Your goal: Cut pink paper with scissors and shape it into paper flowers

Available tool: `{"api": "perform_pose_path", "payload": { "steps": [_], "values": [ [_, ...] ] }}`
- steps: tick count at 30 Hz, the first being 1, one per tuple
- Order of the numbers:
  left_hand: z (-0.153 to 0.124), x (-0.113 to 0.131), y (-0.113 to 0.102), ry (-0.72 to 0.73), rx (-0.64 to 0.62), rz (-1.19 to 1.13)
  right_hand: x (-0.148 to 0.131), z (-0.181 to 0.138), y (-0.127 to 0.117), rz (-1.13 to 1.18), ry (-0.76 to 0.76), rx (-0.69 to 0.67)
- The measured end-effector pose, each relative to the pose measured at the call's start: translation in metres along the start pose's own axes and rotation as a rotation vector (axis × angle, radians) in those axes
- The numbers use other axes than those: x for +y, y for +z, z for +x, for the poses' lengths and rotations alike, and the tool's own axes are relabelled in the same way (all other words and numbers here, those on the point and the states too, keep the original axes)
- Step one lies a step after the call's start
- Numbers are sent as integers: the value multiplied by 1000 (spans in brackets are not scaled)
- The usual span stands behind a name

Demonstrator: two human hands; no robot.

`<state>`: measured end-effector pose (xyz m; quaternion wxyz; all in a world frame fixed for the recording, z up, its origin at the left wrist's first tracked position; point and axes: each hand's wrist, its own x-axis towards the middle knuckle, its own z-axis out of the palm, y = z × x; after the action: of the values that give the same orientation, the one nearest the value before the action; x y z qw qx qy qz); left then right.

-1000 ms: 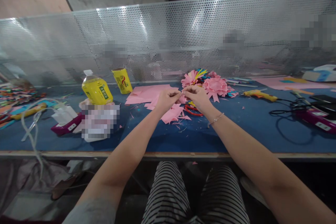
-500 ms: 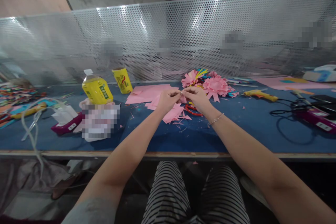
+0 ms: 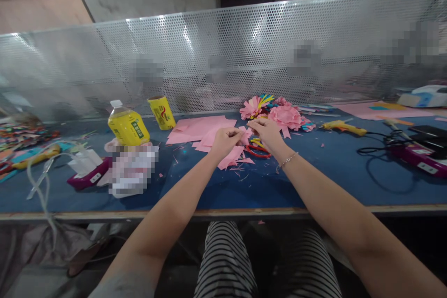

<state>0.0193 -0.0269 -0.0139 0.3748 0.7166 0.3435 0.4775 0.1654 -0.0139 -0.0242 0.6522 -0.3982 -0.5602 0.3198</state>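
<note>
My left hand point(image 3: 225, 141) pinches a small piece of pink paper point(image 3: 246, 135) above the table. On its other side my right hand point(image 3: 267, 132) is closed in a pinch at the paper's upper edge; the exact contact is partly hidden by the fingers. Under and left of my hands lie pink paper sheets point(image 3: 199, 128) and cut pink pieces point(image 3: 230, 157). A red loop-shaped handle point(image 3: 259, 152), perhaps of scissors, rests just below my right hand. Behind that hand sit pink paper flowers point(image 3: 284, 116) with yellow and blue strips.
Leftward stand a bottle of yellow liquid point(image 3: 128, 125), a yellow can point(image 3: 161, 112) and a purple power strip point(image 3: 90, 174). To the right lie a yellow glue gun point(image 3: 344, 127), its black cable and another purple strip point(image 3: 421, 158). A perforated metal screen point(image 3: 230, 37) runs behind the table.
My hands have moved slightly apart, and more of the small pink paper shows between them. The view has tilted up a little, bringing the exit sign into sight.
</note>
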Motion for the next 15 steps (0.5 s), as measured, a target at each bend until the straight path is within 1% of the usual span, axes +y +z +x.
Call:
{"api": "perform_pose_path", "payload": {
  "steps": [2, 5, 7, 9, 13, 15],
  "values": [
    [0, -1, 0, -6, 1, -8, 1, 2, -3, -15, 8, -24],
    [0, -2, 0, 1, -19, 5, 0, -2, -2, -23, 53, -155],
    [0, -2, 1, 13, -23, 37, -3, -7, 1, -115, 6, -208],
    [0, -4, 3, 38, -24, 74, -6, -10, 3, -161, -20, -198],
    [3, -10, 5, 70, -11, 66, -8, -11, 4, -189, 10, -199],
    [5, -13, 5, 55, -22, 53, -7, -10, 4, -178, 15, -202]
  ]
}}
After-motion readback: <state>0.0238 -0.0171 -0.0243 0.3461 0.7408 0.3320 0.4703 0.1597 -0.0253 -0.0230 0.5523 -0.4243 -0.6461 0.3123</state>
